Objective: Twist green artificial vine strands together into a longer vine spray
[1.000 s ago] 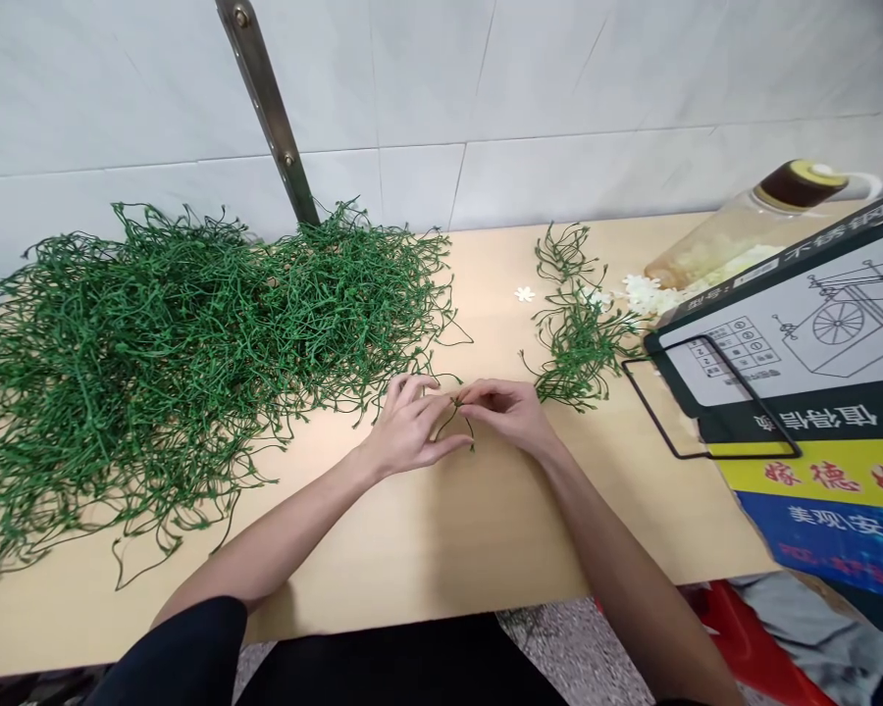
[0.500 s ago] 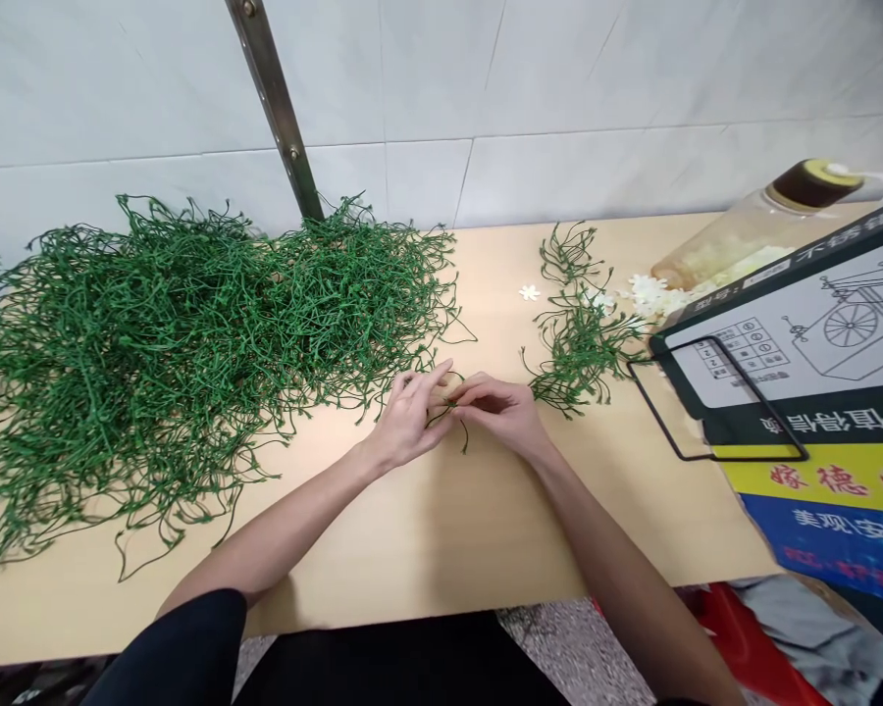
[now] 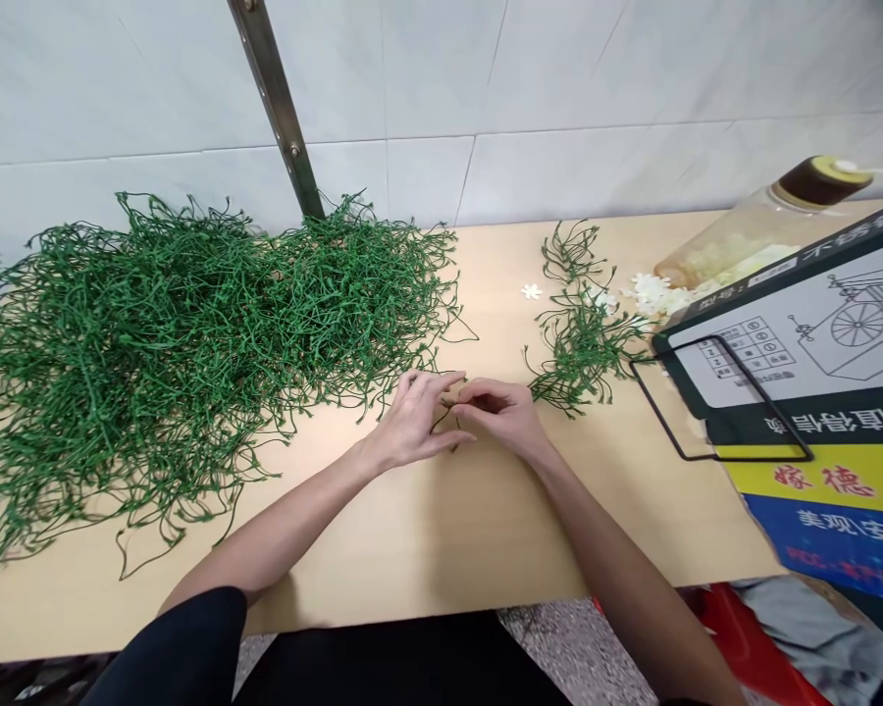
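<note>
My right hand [image 3: 506,414] pinches a thin green plastic flower stem [image 3: 441,420] between thumb and forefinger. Beside it, my left hand [image 3: 414,420] has its thumb and fingers spread apart around the stem; whether they touch it is hard to see. To the left lies a large tangled heap of green plastic stems [image 3: 191,324]. A smaller bunch of green stems [image 3: 585,338] rests on the table past my right hand. Behind it are a single white petal piece [image 3: 531,291] and a cluster of white flower pieces [image 3: 658,294].
A clear bottle with a dark lid [image 3: 751,230] leans at the back right. In front of it stands a printed carton [image 3: 839,343], with a black wire frame [image 3: 721,458] against it. A metal upright [image 3: 284,118] meets the table [image 3: 383,549] by the tiled wall.
My left hand has opened, its thumb now held away from the fingers. My right hand keeps its pinch in nearly the same place.
</note>
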`<state>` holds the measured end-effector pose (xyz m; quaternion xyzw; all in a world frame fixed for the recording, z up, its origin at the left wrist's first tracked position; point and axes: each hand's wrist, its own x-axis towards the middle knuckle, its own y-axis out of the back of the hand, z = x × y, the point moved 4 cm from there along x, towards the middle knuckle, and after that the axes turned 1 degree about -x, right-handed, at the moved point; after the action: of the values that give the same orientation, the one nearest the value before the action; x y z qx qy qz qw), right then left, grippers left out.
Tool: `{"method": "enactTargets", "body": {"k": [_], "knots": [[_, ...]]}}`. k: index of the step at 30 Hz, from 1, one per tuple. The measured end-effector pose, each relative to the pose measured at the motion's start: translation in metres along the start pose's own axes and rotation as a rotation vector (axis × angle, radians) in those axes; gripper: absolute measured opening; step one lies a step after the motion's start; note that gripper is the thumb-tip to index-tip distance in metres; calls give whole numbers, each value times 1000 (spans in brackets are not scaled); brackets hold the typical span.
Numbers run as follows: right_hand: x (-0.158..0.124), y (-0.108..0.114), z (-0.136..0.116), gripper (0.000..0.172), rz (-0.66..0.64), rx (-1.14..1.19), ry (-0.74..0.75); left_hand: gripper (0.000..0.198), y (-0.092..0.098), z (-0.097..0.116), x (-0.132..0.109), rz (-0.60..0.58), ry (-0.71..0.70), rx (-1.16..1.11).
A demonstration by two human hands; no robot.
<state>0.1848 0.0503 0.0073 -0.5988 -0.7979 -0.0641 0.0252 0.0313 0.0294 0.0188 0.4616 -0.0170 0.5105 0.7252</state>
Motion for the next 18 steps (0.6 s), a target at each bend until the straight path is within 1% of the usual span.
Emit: {"method": "enactTargets", "body": {"k": [3,5,7,9,11,14,16,18], "knots": [[0,2,1,23,32,-26,9,52,-3,-4,0,52,19,38],[0,4,2,23,67,-54,16,45,-3,-7,-1,84,63,56],[-1,6,3,21,87,-107,7,38,-2,-9,-1,75,105,88],[-1,7,3,18,80,-179,18,30,-2,-9,0,51,114,128],[-1,6,1,16,61,-240,71,23,-2,-7,0,41,87,160],[-1,5,-1,15,36,-266,157,20,0,-3,0,64,49,180],[-2,5,0,15,23,-250,171,22,0,0,0,59,22,200],[-2,5,1,16,19,-239,164,22,-1,4,1,27,-31,241]]}}
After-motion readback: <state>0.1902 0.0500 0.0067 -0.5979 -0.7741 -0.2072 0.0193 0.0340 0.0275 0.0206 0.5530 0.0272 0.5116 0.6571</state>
